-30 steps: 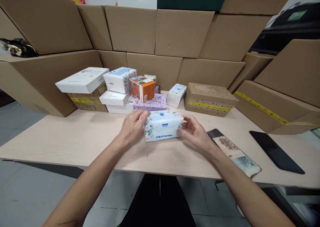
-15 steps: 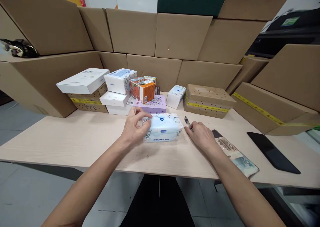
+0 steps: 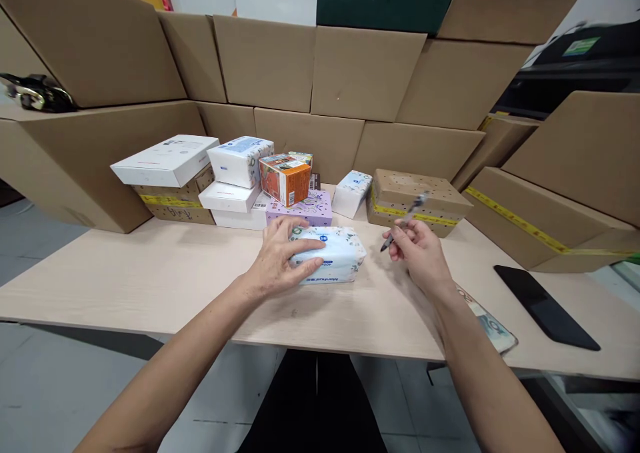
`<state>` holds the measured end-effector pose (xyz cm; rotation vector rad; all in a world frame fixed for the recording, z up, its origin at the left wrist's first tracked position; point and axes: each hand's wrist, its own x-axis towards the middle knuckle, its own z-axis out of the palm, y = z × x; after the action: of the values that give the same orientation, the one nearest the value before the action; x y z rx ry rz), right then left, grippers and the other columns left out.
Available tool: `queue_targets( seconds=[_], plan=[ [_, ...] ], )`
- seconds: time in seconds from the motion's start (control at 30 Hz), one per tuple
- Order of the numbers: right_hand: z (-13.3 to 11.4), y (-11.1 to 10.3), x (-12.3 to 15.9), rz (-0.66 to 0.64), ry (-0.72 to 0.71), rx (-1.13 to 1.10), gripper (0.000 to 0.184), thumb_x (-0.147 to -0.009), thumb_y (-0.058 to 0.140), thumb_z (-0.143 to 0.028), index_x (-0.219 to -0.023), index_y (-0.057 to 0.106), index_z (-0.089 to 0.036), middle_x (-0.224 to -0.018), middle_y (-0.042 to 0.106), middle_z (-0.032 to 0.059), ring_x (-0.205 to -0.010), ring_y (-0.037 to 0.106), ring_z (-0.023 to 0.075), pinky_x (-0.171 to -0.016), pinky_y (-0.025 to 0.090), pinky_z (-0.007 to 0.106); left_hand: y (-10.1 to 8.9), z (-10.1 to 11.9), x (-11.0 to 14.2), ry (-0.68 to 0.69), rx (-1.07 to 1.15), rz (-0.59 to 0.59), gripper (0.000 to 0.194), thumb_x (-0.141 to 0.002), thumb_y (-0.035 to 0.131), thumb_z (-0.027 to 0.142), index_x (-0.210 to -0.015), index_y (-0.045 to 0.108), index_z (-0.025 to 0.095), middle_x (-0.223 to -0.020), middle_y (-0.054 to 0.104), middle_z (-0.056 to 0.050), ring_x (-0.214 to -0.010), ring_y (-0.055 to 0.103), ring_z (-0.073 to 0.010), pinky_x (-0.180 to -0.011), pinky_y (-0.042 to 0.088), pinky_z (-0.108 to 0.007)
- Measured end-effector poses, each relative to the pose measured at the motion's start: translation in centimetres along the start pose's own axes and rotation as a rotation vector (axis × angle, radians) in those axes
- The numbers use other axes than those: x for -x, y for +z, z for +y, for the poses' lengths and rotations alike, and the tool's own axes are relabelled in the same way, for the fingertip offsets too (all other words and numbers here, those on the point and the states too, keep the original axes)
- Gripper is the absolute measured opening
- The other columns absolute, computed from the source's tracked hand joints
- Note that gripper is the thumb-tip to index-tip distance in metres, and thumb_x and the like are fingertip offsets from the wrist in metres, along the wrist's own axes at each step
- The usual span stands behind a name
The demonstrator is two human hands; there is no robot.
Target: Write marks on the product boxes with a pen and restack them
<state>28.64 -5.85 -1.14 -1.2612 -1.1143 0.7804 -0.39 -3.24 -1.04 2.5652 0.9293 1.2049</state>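
Note:
A pack of tissues (image 3: 336, 253), pale blue-white with a leaf print, lies on the table in front of me. My left hand (image 3: 283, 256) grips its left end, with fingers over the top and the thumb along the front side. To the right of the pack, my right hand (image 3: 417, 250) is raised a little above the table. Between its thumb and fingers is a pen (image 3: 406, 218), slanted, its lower tip pointing down toward the pack and apart from it. The pen's upper end is blurred.
Stacked white boxes (image 3: 167, 160), an orange box (image 3: 287, 180), a purple box (image 3: 305, 206) and another tissue pack (image 3: 351, 193) stand at the back. A brown taped box (image 3: 420, 196) is behind my right hand. A banknote-patterned pad (image 3: 493, 326) and a black phone (image 3: 545, 306) lie right. Cardboard walls (image 3: 310, 140) enclose the table.
My right hand has picked the pen up off the table, lifting it and tilting it. My left hand has slid rightward and spread further over the tissue pack, which stays in place.

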Motion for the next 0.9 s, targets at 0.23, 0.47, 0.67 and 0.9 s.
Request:
queue_targets(
  seconds=[0.23,0.47,0.67,0.9],
  plan=[
    [-4.6,2.4,0.2,-0.120,-0.022,-0.244,0.033,-0.084,0.068,-0.053,-0.093,0.069,-0.021,-0.072,0.059,-0.0007,-0.058,0.055,0.0098,-0.051,0.047,0.023,0.2,-0.4,0.0,0.075,-0.035,0.019,0.024,-0.086,0.068,0.041,-0.105,0.076,0.028,-0.120,0.058,-0.009,-0.117,0.047,-0.0286,-0.104,0.037,-0.052],
    [-4.1,7.1,1.0,-0.269,-0.162,-0.144,0.041,-0.084,0.065,-0.059,-0.094,0.060,-0.019,-0.068,0.062,-0.0017,-0.052,0.053,0.0090,-0.045,0.043,0.021,0.4,-0.5,0.1,0.115,-0.026,-0.004,0.025,-0.088,0.067,0.035,-0.109,0.073,0.023,-0.127,0.063,-0.009,-0.129,0.047,-0.0307,-0.110,0.037,-0.054],
    [-2.5,7.0,1.6,-0.104,-0.281,-0.074,0.029,-0.089,0.063,-0.048,-0.088,0.055,-0.020,-0.062,0.057,-0.0046,-0.049,0.046,0.0079,-0.045,0.037,0.021,0.7,-0.5,0.2,0.141,0.006,0.007,0.024,-0.089,0.065,0.033,-0.108,0.073,0.021,-0.126,0.066,-0.010,-0.125,0.053,-0.0296,-0.109,0.041,-0.054],
    [-2.6,7.1,1.6,-0.132,-0.337,0.127,0.025,-0.090,0.061,-0.043,-0.084,0.056,-0.019,-0.060,0.056,-0.0034,-0.052,0.050,0.0105,-0.051,0.039,0.024,0.8,-0.5,0.2,0.154,0.020,0.023,0.024,-0.088,0.066,0.032,-0.107,0.073,0.019,-0.123,0.067,-0.011,-0.122,0.054,-0.0292,-0.108,0.043,-0.053]
  ],
)
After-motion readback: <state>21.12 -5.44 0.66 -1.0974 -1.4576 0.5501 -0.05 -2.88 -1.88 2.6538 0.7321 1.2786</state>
